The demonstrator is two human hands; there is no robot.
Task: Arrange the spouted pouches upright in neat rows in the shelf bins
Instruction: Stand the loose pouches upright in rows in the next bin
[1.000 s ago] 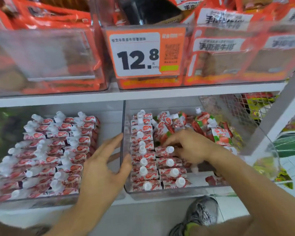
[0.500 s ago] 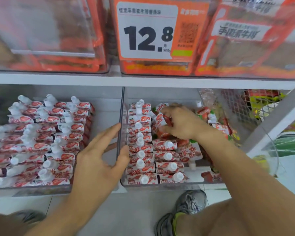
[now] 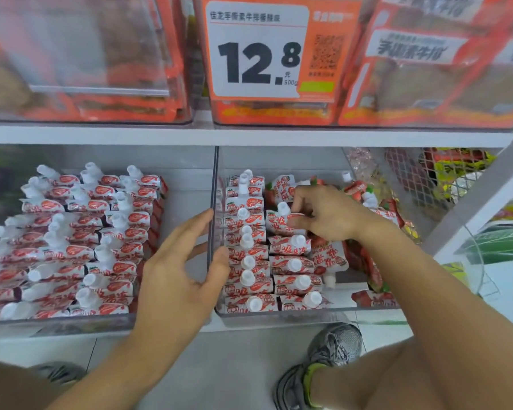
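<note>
A white shelf (image 3: 249, 136) is seen above both hands, and clear boxes of orange snack bags (image 3: 427, 69) are kept on it. A big price card (image 3: 258, 54) with 12.8 is stuck on the middle box. Grey floor tiles (image 3: 234, 365) and a grey shoe (image 3: 335, 347) are seen below the hands.

Two clear bins are set side by side under the shelf. The left bin (image 3: 71, 319) is left of the left hand and is filled with neat rows of spouted pouches (image 3: 80, 250). The right bin (image 3: 279, 315) is partly filled. Two tidy rows of pouches (image 3: 249, 261) are stood in it, just right of the left hand. Loose pouches (image 3: 367, 202) are piled beyond the right hand.

The left hand (image 3: 178, 279) is held spread, with straight fingers. The wall between the bins is touched by the thumb (image 3: 222, 255). The right hand (image 3: 326, 214) is reached into the right bin. One pouch (image 3: 279, 221) is pinched by its curled fingers at the back of the second row.
</note>
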